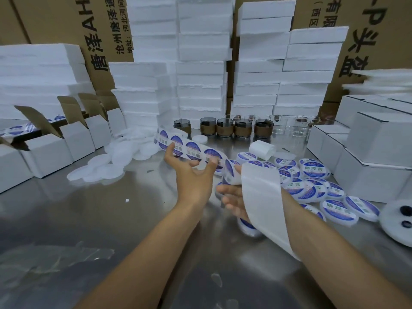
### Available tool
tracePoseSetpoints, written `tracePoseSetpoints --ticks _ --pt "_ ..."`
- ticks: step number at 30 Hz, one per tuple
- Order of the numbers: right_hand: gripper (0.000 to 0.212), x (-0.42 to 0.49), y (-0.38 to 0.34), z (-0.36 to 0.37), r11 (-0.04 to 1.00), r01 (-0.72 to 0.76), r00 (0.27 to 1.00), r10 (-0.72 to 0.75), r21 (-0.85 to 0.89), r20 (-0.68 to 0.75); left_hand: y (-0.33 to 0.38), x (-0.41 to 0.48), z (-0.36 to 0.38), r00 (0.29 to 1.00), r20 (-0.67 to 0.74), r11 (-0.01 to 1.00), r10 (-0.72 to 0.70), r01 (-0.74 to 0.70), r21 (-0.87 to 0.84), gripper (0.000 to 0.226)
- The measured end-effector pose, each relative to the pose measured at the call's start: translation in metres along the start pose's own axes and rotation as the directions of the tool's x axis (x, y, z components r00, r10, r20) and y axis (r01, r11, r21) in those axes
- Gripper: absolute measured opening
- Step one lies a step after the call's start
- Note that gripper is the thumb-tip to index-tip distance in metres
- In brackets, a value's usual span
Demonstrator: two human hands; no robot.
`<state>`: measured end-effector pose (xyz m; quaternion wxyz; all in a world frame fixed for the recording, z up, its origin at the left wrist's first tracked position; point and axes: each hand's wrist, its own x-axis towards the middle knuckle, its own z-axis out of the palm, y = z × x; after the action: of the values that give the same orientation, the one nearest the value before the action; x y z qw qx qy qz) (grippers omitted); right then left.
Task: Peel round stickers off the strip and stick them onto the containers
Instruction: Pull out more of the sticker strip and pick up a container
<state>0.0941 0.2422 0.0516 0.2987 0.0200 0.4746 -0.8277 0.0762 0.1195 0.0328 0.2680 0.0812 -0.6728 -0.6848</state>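
Reaching forward palm-up, both hands (194,175) (234,198) grip the sticker strip (191,150).

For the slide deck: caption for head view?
Both hands feed a sticker strip above a steel table; labelled containers piled right.

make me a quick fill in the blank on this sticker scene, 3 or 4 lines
1. The left hand holds up the sticker strip, whose round stickers are white and ____.
2. The bare backing paper drapes over the ____ forearm.
3. The labelled containers lie on the table to the person's ____.
4. The foam blocks stacked behind are ____ in colour.

Missing words: blue; right; right; white
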Motion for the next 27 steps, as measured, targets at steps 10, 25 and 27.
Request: tracePoseSetpoints --ticks 10,25,27 --pt "0.039 -0.013 0.006 0.003 0.989 -0.048 0.986 0.069 -0.138 0.153 0.004 0.004 -0.007 0.919 0.166 0.890 -0.357 0.389 -0.239 0.045" --pt "0.040 -0.015 -0.021 -0.016 0.911 0.405 0.912 -0.408 0.082 0.030 0.011 0.018 -0.021 0.909 0.322 0.899 -0.263 0.352 -0.260 0.027" --pt "0.022 -0.011 -0.016 -0.016 0.932 0.361 0.932 -0.360 0.042 -0.028 0.014 0.014 -0.019 0.857 0.450 0.889 -0.250 0.387 -0.244 0.024"
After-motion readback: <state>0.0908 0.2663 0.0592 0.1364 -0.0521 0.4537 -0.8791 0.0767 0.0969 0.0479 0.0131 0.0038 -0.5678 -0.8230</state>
